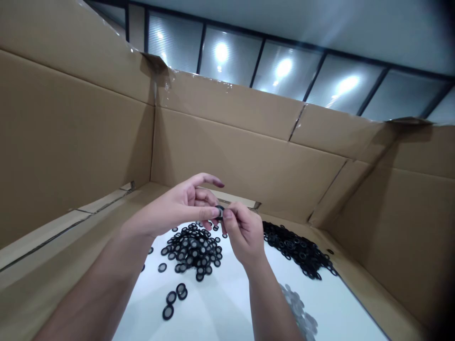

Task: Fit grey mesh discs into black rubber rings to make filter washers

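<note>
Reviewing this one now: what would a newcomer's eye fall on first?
Probably the left hand and right hand meeting near mid-picture, fingertips at one small dark-rimmed disc. Next, the heap of grey-centred discs lower down on the white surface, and the pile of black rings to its right. Brown cardboard walls rise behind and at both sides.

A workshop-like room: black rings [297, 247] heaped on a white counter [220, 312], cardboard walls [227, 137] around, glass panels [234, 42] across the top.
</note>
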Motion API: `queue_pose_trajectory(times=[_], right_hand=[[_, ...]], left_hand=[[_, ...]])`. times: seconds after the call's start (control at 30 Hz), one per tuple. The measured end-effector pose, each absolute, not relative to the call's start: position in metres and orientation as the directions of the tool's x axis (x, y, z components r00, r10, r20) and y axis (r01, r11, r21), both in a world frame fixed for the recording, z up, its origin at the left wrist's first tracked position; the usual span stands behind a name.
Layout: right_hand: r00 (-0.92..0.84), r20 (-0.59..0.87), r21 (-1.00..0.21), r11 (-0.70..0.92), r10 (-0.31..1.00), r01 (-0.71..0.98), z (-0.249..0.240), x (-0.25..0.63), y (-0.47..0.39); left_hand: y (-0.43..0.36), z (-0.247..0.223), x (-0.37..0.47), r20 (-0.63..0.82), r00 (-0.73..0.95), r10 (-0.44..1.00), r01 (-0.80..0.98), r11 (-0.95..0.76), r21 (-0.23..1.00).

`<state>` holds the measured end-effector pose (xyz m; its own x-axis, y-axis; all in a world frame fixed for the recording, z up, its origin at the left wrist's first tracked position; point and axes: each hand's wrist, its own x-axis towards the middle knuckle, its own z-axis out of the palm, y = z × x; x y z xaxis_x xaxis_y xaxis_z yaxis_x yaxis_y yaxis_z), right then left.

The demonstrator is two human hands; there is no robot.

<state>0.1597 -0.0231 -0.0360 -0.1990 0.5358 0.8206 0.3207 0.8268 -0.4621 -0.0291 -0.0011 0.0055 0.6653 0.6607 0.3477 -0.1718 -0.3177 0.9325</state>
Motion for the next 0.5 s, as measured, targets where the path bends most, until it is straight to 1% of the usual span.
queue_pose_trajectory(times=[0.07,0.17,0.27,0.33,0.4,0.5], right_hand=[[-0.17,0.832,-0.452,0.823,0.528,0.344,-0.0345,0.1601,-0.0238],[-0.211,0.813,-0.447,0.814,0.543,0.371,-0.0311,0.1614,-0.0247],[-0.246,0.788,-0.448,0.799,0.564,0.401,-0.028,0.1633,-0.0251],[-0.27,0.767,-0.465,0.794,0.582,0.392,-0.0275,0.1641,-0.0248],[-0.303,0.738,-0.513,0.793,0.603,0.328,-0.0292,0.1639,-0.0237],[-0.317,0.721,-0.599,0.784,0.616,0.161,-0.0347,0.1615,-0.021]], left_hand=[[-0.0004,0.0046,-0.025,0.383,0.63,0.676,-0.196,-0.34,0.92],[-0.001,0.0043,-0.0216,0.412,0.594,0.691,-0.202,-0.367,0.908],[-0.0032,0.0053,-0.022,0.393,0.604,0.694,-0.163,-0.375,0.913],[-0.0047,0.0057,-0.0232,0.37,0.618,0.694,-0.13,-0.374,0.918],[-0.0057,0.0053,-0.0243,0.347,0.64,0.686,-0.114,-0.362,0.925],[-0.0066,0.0039,-0.0253,0.328,0.679,0.657,-0.147,-0.316,0.937]])
